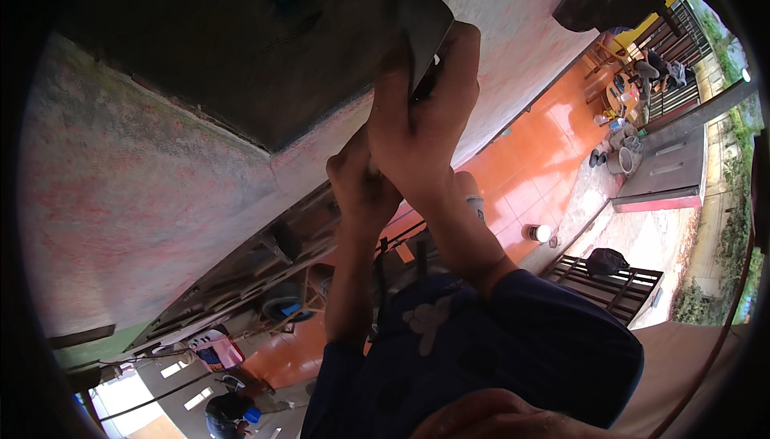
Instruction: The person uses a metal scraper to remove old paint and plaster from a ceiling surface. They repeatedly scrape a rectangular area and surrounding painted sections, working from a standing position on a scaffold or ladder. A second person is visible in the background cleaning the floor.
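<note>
Both of my arms reach up toward a plastered wall (152,190) mottled grey and pink. My right hand (425,118) is closed around a flat, dark grey blade (429,22) that looks like a putty knife. Its curved end rests at or close to the border between a dark recessed surface (233,46) and the pale plaster. Just below, beside the right wrist, my left hand (362,186) is curled closed. What lies in its fingers, if anything, is hidden in shadow.
Shiny orange floor tiles (521,190) stretch below, with a white bucket (539,233) on them. A slatted dark rack (605,286) carries a black bag (607,261). One person (233,413) bends at lower left; another person (658,70) is far off at upper right.
</note>
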### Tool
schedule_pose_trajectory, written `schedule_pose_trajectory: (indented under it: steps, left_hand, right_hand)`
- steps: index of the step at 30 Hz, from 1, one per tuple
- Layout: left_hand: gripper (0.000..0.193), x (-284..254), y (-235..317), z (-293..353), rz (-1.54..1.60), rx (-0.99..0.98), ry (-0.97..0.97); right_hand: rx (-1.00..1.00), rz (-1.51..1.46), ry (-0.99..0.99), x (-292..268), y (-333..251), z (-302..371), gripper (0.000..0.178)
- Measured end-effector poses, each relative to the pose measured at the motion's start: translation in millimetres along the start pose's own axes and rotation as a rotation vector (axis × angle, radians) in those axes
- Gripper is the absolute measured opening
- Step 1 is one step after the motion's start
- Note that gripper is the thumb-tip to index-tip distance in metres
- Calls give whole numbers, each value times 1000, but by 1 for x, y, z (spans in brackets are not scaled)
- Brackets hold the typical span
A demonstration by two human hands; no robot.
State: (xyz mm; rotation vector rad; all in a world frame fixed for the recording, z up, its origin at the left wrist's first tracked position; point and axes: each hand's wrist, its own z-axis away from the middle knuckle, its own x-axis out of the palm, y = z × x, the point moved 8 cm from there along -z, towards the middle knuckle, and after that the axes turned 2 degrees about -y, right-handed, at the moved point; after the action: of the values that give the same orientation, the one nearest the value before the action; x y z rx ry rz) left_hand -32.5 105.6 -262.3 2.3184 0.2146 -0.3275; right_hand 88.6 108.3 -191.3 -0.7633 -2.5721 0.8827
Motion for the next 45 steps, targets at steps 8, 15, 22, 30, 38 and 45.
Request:
schedule_pose_trajectory:
  steps: [8,15,22,30,38,45]
  left_hand:
    - [47,1,1,0,-154,-39,-47]
    - [46,-5,0,-4,-88,19,-20]
    - [47,-2,-1,-3,-114,-25,-27]
    - [41,1,15,-4,-159,20,40]
    - [28,1,10,1,-188,53,26]
    - [23,-2,7,-5,-145,88,7]
  right_hand:
    - [24,-14,15,-1,5,-1,19]
    - [49,-54,23,1,5,-1,19]
    - [-37,-34,65,-2,2,-2,20]
    - [72,-100,40,-6,7,0,18]
    - [87,-94,42,-9,0,4,15]
    - [87,-123,57,-5,4,4,15]
